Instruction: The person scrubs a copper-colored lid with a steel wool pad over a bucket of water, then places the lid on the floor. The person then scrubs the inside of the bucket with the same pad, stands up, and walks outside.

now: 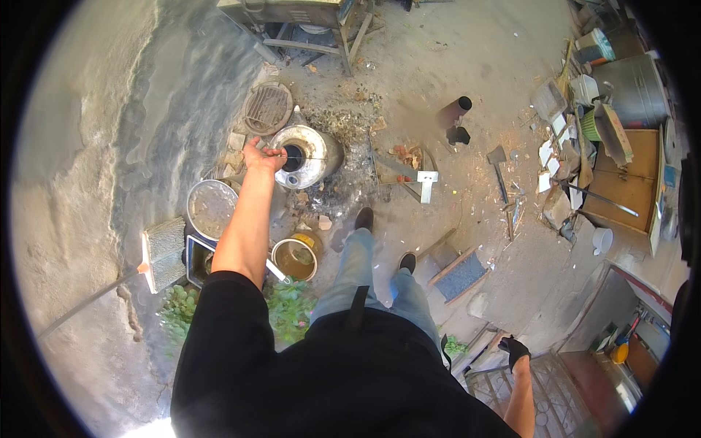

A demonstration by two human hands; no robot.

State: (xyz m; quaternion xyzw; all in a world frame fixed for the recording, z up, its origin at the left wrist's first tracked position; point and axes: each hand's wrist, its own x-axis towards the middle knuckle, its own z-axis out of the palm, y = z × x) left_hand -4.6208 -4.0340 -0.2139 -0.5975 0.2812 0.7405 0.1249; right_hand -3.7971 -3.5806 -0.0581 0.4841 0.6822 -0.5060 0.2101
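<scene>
My bare left hand is closed in a pinch at the left rim of a round metal stove. A thin metal rod runs from its fingers across the stove's dark top opening. The stove stands upright on ash-strewn ground. My right hand, in a black glove, is held out low at the right, away from the stove. Its fingers look loosely apart, and I see nothing in them.
Near the stove are a round grate, a lidded drum and a yellow bucket. An axe, a stovepipe piece and a blue-grey tray lie to the right. Clutter surrounds a wooden cabinet. A metal stand is ahead.
</scene>
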